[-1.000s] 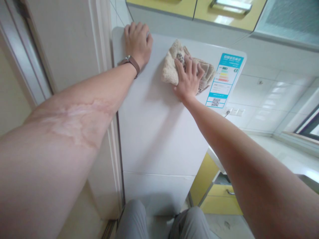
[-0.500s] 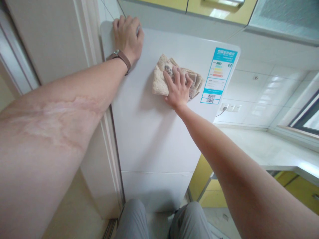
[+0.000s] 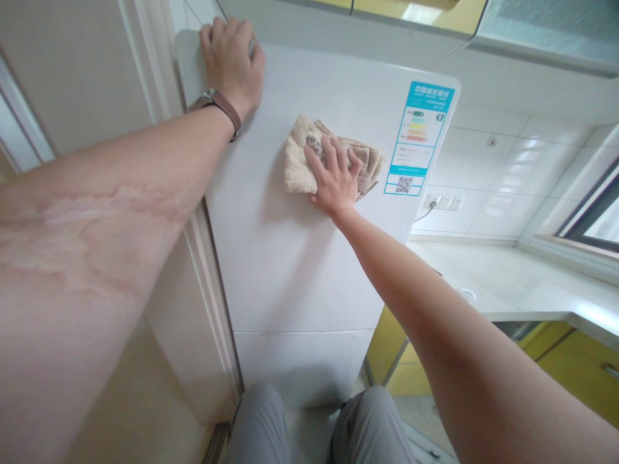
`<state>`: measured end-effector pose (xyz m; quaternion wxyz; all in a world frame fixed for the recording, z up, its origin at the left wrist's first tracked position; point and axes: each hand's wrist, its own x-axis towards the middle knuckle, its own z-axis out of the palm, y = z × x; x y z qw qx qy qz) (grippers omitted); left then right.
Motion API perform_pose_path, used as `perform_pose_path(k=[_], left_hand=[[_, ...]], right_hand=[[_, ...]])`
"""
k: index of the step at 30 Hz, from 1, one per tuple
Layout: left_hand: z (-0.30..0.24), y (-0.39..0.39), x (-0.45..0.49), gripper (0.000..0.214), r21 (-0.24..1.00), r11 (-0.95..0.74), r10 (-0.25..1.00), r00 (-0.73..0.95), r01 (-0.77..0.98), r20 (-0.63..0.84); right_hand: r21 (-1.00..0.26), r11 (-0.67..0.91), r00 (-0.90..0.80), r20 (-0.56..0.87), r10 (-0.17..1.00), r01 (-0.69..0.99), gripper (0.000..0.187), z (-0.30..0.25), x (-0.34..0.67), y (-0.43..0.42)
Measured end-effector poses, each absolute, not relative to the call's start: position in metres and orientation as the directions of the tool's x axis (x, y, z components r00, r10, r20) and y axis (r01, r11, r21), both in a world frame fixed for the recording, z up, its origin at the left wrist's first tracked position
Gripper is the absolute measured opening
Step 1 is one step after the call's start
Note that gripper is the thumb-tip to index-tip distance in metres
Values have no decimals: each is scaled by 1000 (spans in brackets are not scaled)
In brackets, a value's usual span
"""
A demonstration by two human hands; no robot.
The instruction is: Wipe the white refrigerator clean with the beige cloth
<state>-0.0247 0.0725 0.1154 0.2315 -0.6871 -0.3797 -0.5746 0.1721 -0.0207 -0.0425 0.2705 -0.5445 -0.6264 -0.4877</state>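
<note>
A white refrigerator (image 3: 290,258) stands right in front of me. My right hand (image 3: 333,177) presses a folded beige cloth (image 3: 297,164) flat against the upper door, fingers spread over it. My left hand (image 3: 232,61), with a brown watch strap on the wrist, grips the top left corner of the fridge with fingers curled over the edge. A blue energy label (image 3: 418,138) is stuck on the door just right of the cloth.
A door frame (image 3: 159,96) runs along the fridge's left side. Yellow wall cabinets (image 3: 425,13) hang above. A pale countertop (image 3: 507,283) with yellow drawers (image 3: 580,361) below lies to the right, and a wall socket (image 3: 442,203) sits behind. My knees (image 3: 314,425) are near the fridge's base.
My right hand has slid the cloth down and to the left across the door. The view has tilted, showing more of the countertop. My left hand keeps its hold on the corner.
</note>
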Motion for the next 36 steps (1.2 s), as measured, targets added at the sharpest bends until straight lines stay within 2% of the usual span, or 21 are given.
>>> perform_pose_path(k=[24, 32, 36], left_hand=[[117, 67, -25, 37, 145, -622, 303, 65, 770, 951], [115, 61, -25, 28, 182, -659, 332, 65, 730, 941], [116, 62, -24, 7, 232, -687, 335, 17, 688, 942]], right_hand=[[323, -44, -270, 851, 451, 945, 77, -65, 172, -23], [321, -46, -268, 853, 449, 946, 79, -70, 172, -22], [321, -46, -267, 851, 451, 946, 77, -73, 172, -23]])
